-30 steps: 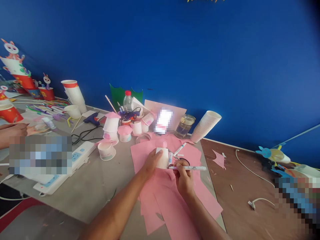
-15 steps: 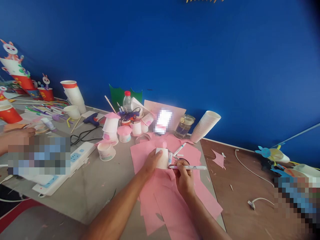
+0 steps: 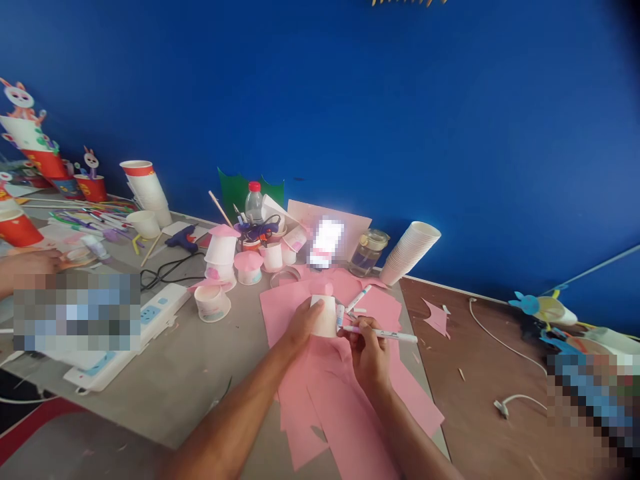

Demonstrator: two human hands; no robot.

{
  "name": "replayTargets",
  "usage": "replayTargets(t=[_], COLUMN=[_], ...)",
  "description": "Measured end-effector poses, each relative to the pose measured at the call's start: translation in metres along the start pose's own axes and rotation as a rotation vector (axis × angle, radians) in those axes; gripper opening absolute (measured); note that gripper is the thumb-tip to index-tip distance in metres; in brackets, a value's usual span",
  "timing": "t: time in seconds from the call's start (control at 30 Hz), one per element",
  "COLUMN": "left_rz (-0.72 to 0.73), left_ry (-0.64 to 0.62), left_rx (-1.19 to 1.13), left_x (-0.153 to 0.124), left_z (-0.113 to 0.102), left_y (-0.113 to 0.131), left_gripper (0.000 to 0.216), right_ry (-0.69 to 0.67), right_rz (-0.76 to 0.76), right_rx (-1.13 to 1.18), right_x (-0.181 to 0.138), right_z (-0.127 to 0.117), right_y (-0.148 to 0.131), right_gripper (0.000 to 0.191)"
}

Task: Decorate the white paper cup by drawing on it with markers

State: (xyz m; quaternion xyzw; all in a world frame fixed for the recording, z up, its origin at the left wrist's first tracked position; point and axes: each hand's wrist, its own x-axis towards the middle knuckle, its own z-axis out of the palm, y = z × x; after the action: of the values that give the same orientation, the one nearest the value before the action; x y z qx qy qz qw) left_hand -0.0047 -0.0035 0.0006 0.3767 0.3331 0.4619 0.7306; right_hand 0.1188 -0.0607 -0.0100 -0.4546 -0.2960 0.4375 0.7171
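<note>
My left hand [image 3: 303, 323] is closed around a white paper cup [image 3: 324, 317], thumb on its near side, over the pink paper sheets [image 3: 320, 380]. Just right of the cup, my right hand [image 3: 369, 347] grips a white marker pen [image 3: 397, 335]; its body points out to the right and its other end lies close to the cup. Another marker [image 3: 359, 299] lies on the pink paper behind my right hand. Behind the cup is a small pink piece [image 3: 321, 288]. Whether the pen's tip touches the cup I cannot tell.
Pink-topped paper cups [image 3: 221, 248] stand behind on the left. A glue gun [image 3: 183, 238] and a power strip [image 3: 155, 313] lie farther left, near another person's hand [image 3: 45, 263]. At the back right are a glass jar [image 3: 369, 253] and a leaning cup stack [image 3: 411, 253].
My right hand's fingers and the marker have shifted slightly, the pen's outer end moving a little right and down. The left hand and cup stay nearly still. The other person's hand has moved slightly.
</note>
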Motion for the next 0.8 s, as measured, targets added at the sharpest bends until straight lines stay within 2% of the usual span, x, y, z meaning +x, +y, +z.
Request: replayTargets(t=[0.27,0.57,0.67,0.8], left_rz=[-0.005,-0.002,-0.009,-0.006], left_ry=[0.04,-0.008,-0.035,-0.03], left_rx=[0.005,0.002,-0.027,-0.035], left_x=[0.004,0.002,0.001,0.0], left_z=[-0.003,-0.004,-0.003,-0.003], left_y=[-0.005,-0.003,-0.002,-0.002], left_gripper=[0.051,0.048,0.047,0.044], right_ry=[-0.027,-0.085,-0.033,0.011], right_rz=[-0.064,-0.113,-0.118,-0.042], right_rx=[-0.078,-0.27,-0.202,-0.033], right_x=[0.001,-0.004,-0.004,-0.003], right_z=[-0.008,-0.006,-0.001,0.001], right_y=[0.008,0.004,0.001,-0.002], right_gripper=[0.025,0.025,0.027,0.029])
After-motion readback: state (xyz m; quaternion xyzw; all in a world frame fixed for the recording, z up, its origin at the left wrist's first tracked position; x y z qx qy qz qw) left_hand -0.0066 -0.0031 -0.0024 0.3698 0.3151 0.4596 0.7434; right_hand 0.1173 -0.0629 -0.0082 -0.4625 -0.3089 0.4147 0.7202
